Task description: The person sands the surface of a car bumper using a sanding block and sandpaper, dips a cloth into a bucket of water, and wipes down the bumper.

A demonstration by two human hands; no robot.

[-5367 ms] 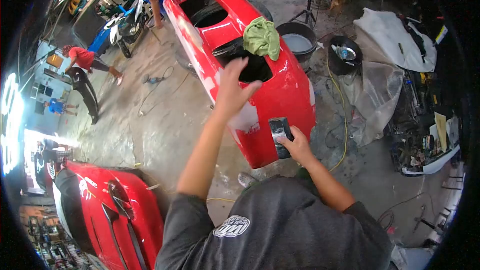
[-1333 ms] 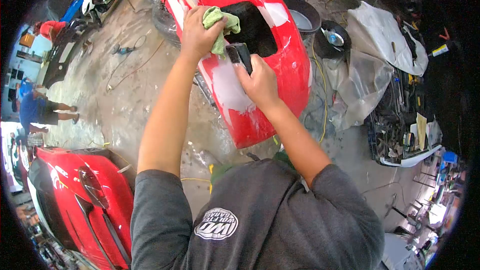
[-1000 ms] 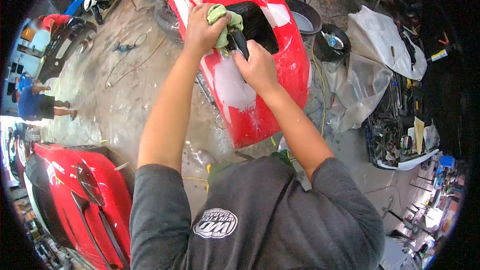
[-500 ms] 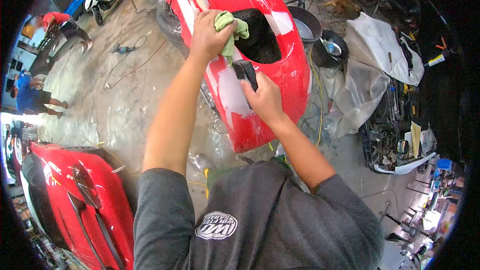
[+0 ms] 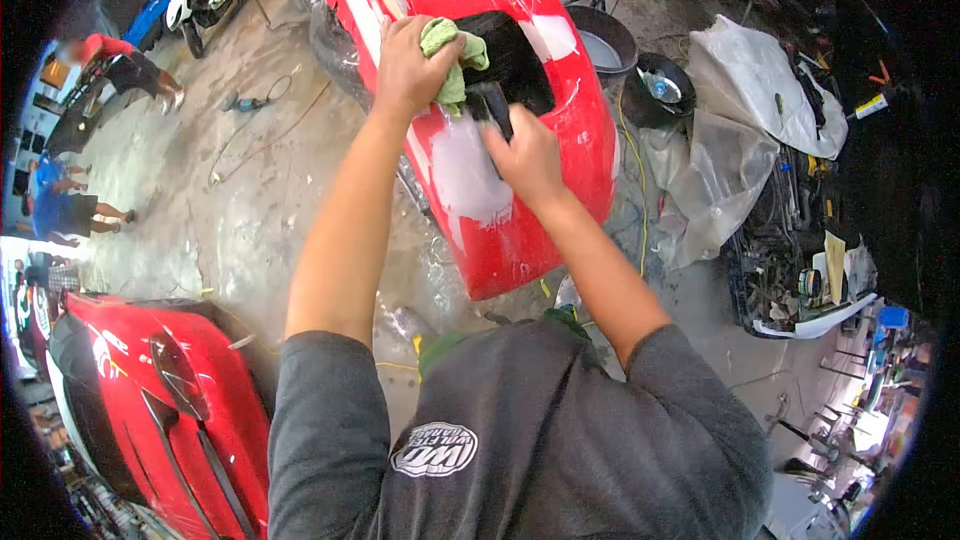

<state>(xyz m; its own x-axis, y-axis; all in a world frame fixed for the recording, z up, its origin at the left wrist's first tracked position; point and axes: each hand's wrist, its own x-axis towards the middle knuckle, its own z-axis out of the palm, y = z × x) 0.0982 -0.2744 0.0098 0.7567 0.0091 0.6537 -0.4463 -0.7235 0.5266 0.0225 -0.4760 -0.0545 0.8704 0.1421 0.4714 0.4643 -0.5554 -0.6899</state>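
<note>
A red car bumper [image 5: 530,252] with pale grey patches extends away from me at a slant. My left hand [image 5: 403,70] rests on its left edge, fingers closed round a crumpled light green cloth [image 5: 447,58]. To the right and a little nearer, my right hand [image 5: 530,160] grips a black sanding block [image 5: 494,105]. The block is at the far end of a grey patch [image 5: 465,175], beside a large opening in the bumper. Its underside is hidden, so I cannot tell how it meets the surface.
A red car [image 5: 205,380] stands at the lower left. Right of the bumper are a dark basin [image 5: 608,45], a black bucket [image 5: 658,90] and plastic sheeting [image 5: 725,180]. A yellow cord [image 5: 641,190] and a corded tool [image 5: 240,102] lie on the floor. People are at far left.
The sanding block and my right hand have moved away from me along the bumper, uncovering more of the grey patch. My left hand has shifted slightly left and away with the cloth.
</note>
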